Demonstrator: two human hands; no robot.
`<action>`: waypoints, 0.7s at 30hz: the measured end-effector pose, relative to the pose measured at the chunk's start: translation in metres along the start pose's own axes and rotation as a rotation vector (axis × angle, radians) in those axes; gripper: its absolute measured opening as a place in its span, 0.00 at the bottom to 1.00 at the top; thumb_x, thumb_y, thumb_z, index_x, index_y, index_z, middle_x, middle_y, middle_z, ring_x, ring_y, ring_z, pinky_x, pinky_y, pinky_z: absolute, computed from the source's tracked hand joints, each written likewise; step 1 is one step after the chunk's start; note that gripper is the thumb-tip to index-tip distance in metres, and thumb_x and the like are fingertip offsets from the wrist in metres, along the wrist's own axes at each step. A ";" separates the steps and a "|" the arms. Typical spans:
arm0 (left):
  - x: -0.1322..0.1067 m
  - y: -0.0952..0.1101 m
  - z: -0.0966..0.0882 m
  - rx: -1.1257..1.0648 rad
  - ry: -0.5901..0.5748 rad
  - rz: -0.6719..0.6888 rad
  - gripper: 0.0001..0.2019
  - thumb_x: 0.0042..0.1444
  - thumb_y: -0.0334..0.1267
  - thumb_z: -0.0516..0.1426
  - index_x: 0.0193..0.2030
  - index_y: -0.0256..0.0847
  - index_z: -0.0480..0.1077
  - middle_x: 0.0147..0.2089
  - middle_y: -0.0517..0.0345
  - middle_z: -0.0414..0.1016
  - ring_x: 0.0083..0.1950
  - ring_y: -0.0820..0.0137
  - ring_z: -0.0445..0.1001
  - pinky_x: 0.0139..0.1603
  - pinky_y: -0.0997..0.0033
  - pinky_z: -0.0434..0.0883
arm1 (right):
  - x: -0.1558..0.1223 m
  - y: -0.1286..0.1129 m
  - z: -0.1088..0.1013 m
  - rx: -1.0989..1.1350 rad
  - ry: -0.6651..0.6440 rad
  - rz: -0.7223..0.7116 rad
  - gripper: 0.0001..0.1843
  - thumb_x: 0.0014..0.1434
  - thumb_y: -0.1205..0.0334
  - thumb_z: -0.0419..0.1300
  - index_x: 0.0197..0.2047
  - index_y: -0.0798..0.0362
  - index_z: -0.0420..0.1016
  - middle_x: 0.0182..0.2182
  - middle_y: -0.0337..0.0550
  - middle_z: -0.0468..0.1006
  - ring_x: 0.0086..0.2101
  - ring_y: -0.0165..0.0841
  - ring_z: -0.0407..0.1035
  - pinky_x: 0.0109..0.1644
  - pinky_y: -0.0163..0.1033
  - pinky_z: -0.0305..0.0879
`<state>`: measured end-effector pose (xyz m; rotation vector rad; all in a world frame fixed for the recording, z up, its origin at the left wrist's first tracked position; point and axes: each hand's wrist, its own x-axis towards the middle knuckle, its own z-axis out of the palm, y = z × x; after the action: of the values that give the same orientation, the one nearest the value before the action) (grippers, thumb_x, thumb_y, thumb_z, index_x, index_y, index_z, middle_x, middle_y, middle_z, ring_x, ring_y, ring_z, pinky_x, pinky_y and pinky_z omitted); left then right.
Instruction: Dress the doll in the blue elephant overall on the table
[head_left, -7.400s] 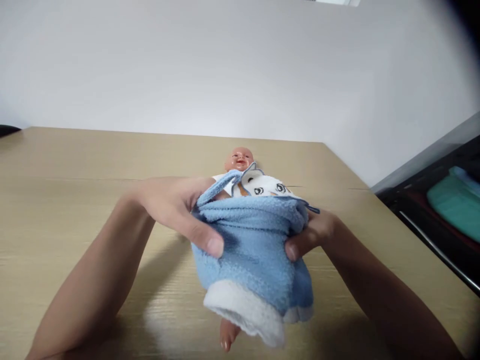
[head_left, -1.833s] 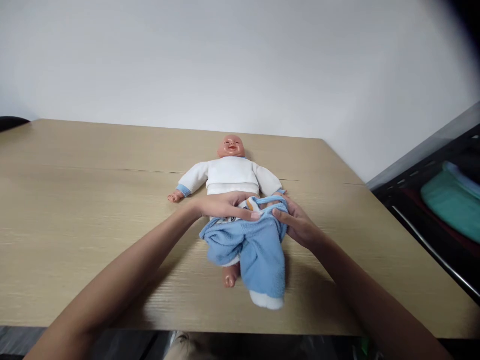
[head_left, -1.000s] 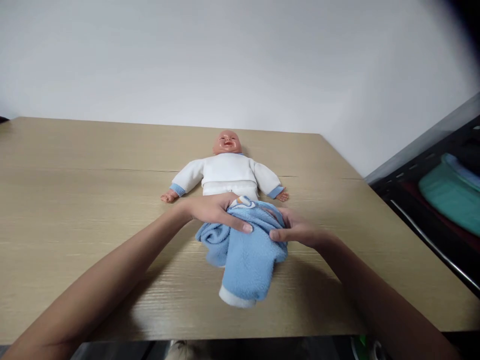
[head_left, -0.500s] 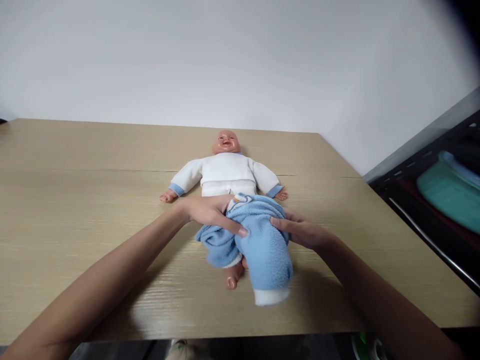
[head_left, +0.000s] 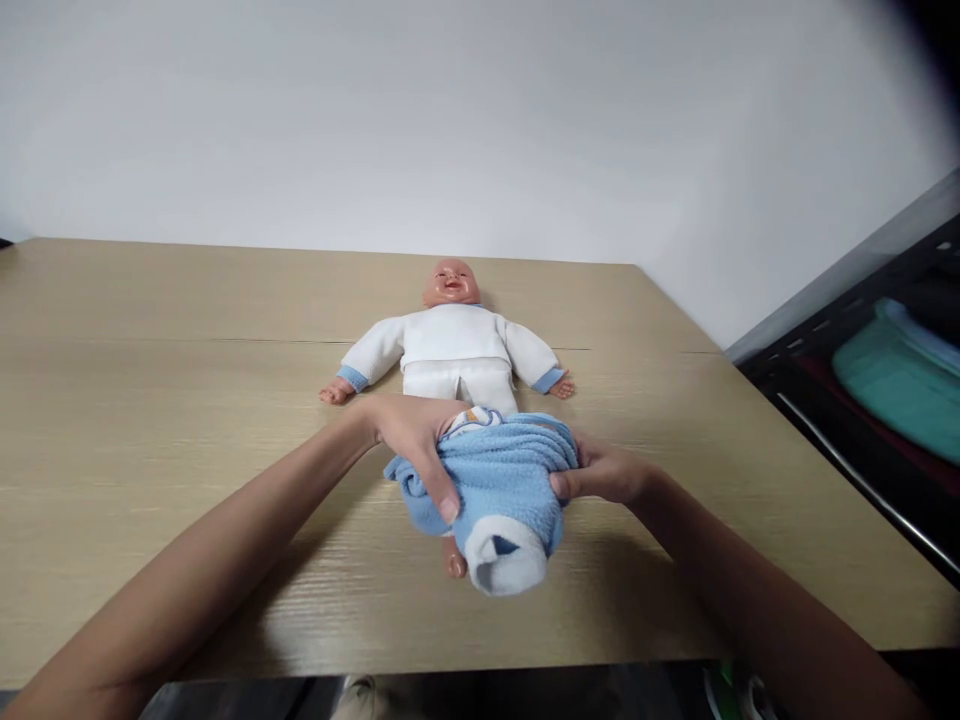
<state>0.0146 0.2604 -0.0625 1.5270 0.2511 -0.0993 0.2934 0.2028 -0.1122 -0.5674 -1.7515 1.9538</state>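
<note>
A pale wall (head_left: pixel 450 130) stands behind a wooden table (head_left: pixel 187 430). On it a doll (head_left: pixel 456 335) in white lies face-up, arms spread. Blue trousers (head_left: pixel 502 475) bunch over its legs, one white cuff (head_left: pixel 529 580) opening toward the viewer. The left hand (head_left: pixel 420 435) and right hand (head_left: pixel 604 470) grip the trousers from either side, thumbs on top. One bare foot (head_left: pixel 454 558) shows beneath.

My bare left forearm (head_left: pixel 247 525) and bare right forearm (head_left: pixel 739 565) are slanting inward. My bare left hand (head_left: pixel 416 432) is gripping, wrist (head_left: pixel 366 420) bent, its thumb (head_left: pixel 438 484) angling down; my bare right hand (head_left: pixel 609 472) is gripping opposite, its thumb (head_left: pixel 574 484) pointing leftward.
</note>
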 end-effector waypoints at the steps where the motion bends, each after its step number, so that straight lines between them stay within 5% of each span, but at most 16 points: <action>1: 0.000 0.001 0.001 -0.003 0.008 -0.017 0.22 0.41 0.36 0.80 0.44 0.37 0.83 0.43 0.56 0.89 0.42 0.63 0.86 0.45 0.72 0.84 | 0.000 0.003 -0.001 -0.008 0.017 0.011 0.40 0.61 0.39 0.75 0.68 0.52 0.76 0.53 0.48 0.84 0.54 0.42 0.78 0.61 0.45 0.75; 8: -0.002 0.000 -0.001 0.106 0.081 0.066 0.16 0.55 0.45 0.74 0.45 0.37 0.84 0.46 0.53 0.89 0.49 0.61 0.86 0.57 0.66 0.82 | -0.006 0.003 0.000 0.014 0.069 0.121 0.31 0.66 0.39 0.71 0.63 0.51 0.81 0.49 0.45 0.85 0.44 0.35 0.79 0.53 0.39 0.77; 15: -0.001 -0.002 -0.002 0.115 0.036 0.100 0.15 0.62 0.44 0.69 0.49 0.36 0.83 0.48 0.51 0.87 0.55 0.59 0.84 0.66 0.63 0.77 | 0.002 -0.018 0.004 0.080 -0.274 0.102 0.32 0.49 0.43 0.82 0.49 0.55 0.83 0.39 0.45 0.85 0.41 0.39 0.80 0.51 0.42 0.78; 18: -0.001 -0.003 -0.002 0.125 0.025 0.126 0.16 0.62 0.46 0.68 0.50 0.35 0.82 0.45 0.53 0.87 0.55 0.59 0.83 0.67 0.63 0.76 | 0.005 -0.018 0.007 0.101 -0.257 0.065 0.26 0.52 0.45 0.79 0.44 0.54 0.80 0.33 0.42 0.82 0.35 0.35 0.77 0.43 0.39 0.78; 21: 0.000 -0.005 -0.004 0.158 0.056 0.160 0.19 0.59 0.49 0.70 0.48 0.36 0.82 0.42 0.52 0.86 0.52 0.58 0.83 0.64 0.62 0.78 | 0.008 -0.015 0.012 0.130 -0.213 0.009 0.29 0.59 0.39 0.72 0.51 0.55 0.80 0.32 0.43 0.81 0.32 0.37 0.77 0.39 0.41 0.78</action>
<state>0.0127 0.2637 -0.0670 1.7034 0.1679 0.0518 0.2811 0.1988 -0.0958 -0.3335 -1.7290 2.1835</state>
